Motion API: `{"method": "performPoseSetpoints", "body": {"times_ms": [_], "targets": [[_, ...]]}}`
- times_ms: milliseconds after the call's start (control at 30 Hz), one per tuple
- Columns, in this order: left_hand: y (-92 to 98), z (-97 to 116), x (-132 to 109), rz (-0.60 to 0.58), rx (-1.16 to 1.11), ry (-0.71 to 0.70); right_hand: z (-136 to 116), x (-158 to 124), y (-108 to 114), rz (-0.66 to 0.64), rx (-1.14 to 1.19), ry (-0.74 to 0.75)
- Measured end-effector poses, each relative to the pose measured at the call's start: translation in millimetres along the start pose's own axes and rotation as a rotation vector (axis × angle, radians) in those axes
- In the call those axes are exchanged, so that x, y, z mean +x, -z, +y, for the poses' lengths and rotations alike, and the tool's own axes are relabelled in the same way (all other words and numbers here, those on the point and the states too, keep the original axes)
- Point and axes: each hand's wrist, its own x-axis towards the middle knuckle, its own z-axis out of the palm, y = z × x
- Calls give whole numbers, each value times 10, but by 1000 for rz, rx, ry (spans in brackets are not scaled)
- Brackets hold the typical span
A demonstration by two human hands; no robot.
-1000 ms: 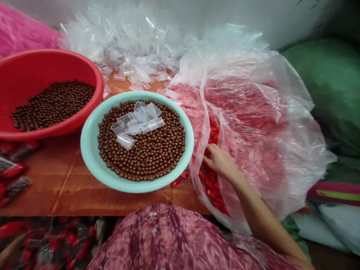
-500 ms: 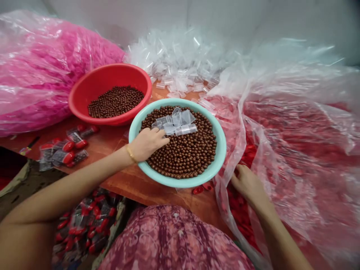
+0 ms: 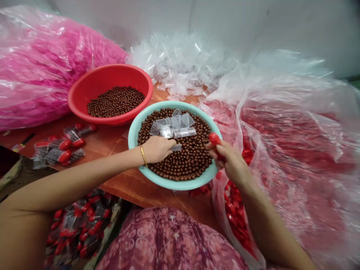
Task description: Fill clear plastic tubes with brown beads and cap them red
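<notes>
My left hand (image 3: 158, 149), with a gold bracelet at the wrist, is over the turquoise basin (image 3: 134, 144). Its fingers pinch a small clear plastic container (image 3: 177, 147) just above the brown balls (image 3: 191, 165) that fill the basin. Several more clear containers (image 3: 184, 123) lie on top of those balls. At the basin's right rim, my right hand (image 3: 233, 161) grips a red cap (image 3: 214, 138), rounded end up. Below that hand, red caps (image 3: 234, 206) show in the mouth of a large clear plastic bag (image 3: 303, 150).
Behind on the left stands a red basin (image 3: 77, 95) of brown balls. A bag of pink pieces (image 3: 53, 67) and a heap of clear containers (image 3: 180, 63) line the wall. Red-capped filled containers (image 3: 60, 150) lie on the table; more (image 3: 78, 225) fill a receptacle below.
My right hand has come up out of the bag with a red cap, over to the basin's rim. My left hand has moved right and now pinches a clear container.
</notes>
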Motion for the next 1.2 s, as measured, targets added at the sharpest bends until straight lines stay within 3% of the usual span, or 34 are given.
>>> {"method": "performPoseSetpoints", "body": {"times_ms": [167, 400, 500, 667, 767, 900, 1033, 1200], "targets": [[-55, 106, 44, 57, 45, -58, 13, 163, -210, -90, -122, 50], [192, 185, 91, -191, 101, -47, 92, 230, -179, -13, 52, 66], [147, 247, 235, -181, 50, -40, 97, 244, -183, 9, 119, 66], [-90, 204, 479, -48, -264, 55, 85, 226, -184, 33, 164, 13], [-134, 87, 484, -20, -708, 44, 81, 208, -185, 56, 176, 3], [-82, -6, 335, 53, -1253, -95, 81, 188, -198, 87, 130, 64], [-35, 27, 195, 68, -1409, -141, 74, 200, -205, 108, 74, 122], [-12, 43, 162, 63, -1367, -158, 49, 226, -212, 165, -57, 215]]}}
